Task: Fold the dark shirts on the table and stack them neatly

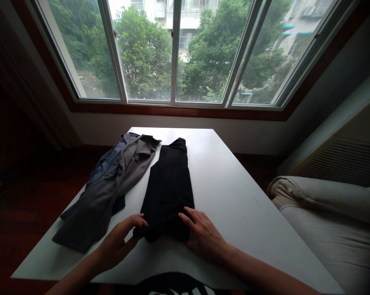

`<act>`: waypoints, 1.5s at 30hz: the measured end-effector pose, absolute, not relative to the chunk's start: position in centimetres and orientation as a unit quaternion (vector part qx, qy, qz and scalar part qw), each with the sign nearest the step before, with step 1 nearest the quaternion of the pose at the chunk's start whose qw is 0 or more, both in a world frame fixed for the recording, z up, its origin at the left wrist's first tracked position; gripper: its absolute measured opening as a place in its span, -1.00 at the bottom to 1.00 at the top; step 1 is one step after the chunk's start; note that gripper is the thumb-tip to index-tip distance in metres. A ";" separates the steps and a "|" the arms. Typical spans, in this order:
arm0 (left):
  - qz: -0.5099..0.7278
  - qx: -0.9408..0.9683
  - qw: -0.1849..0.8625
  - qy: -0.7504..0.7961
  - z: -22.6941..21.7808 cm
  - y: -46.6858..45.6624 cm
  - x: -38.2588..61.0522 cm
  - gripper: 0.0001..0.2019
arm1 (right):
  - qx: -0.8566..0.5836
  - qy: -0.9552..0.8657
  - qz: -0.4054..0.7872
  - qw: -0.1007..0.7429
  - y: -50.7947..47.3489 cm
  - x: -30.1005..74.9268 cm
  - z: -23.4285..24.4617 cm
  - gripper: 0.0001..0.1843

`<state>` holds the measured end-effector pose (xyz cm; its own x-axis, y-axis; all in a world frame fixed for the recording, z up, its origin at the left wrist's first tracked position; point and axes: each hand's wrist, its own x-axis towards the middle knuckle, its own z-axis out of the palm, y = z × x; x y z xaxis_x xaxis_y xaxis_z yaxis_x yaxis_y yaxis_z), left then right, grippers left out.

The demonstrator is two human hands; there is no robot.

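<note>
A folded black garment (169, 185) lies lengthwise in the middle of a white table (234, 196). My left hand (119, 241) touches its near left corner, fingers curled loosely with the tips on the cloth. My right hand (202, 233) rests on the near right corner with fingers stretched out flat on the fabric. Neither hand grips anything. To the left of the black piece lies a grey garment (111, 188), on top of a dark blue one (103, 168).
A wide window (175, 49) with trees outside runs behind the table. A pale sofa or cushion (326, 213) stands close to the table's right side. Dark wooden floor (21, 205) lies to the left. The grey garment hangs near the table's left edge.
</note>
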<state>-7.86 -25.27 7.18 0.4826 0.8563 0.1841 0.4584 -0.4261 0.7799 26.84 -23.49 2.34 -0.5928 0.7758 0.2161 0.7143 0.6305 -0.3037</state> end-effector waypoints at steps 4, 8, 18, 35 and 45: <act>0.292 0.801 0.328 0.407 7.3 -25.0 -7.4 -0.74 | -0.413 -0.886 0.030 0.206 -22.3 27.3 1.0 -0.53; 0.239 0.806 0.364 0.402 7.4 -24.5 -7.3 -0.68 | -0.384 -0.903 0.035 0.190 -22.0 28.5 1.5 -0.54; 0.134 0.860 0.271 0.412 5.6 -24.6 -7.4 -0.62 | -0.421 -0.894 0.067 0.137 -21.8 27.7 4.0 -0.14; 0.245 0.890 0.014 0.384 2.8 -24.9 -4.8 -0.58 | -0.252 -0.805 0.414 0.343 -21.8 28.4 4.3 -0.54; 0.314 0.858 0.266 0.309 5.6 -24.7 -5.9 -0.56 | -0.208 -0.848 0.425 0.238 -21.9 29.2 4.6 -0.82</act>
<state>-5.92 -24.67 5.64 0.6125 0.6966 0.3736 0.3634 -0.6679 0.6496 29.19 -21.92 4.64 -0.7994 0.5563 0.2268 0.1506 0.5510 -0.8208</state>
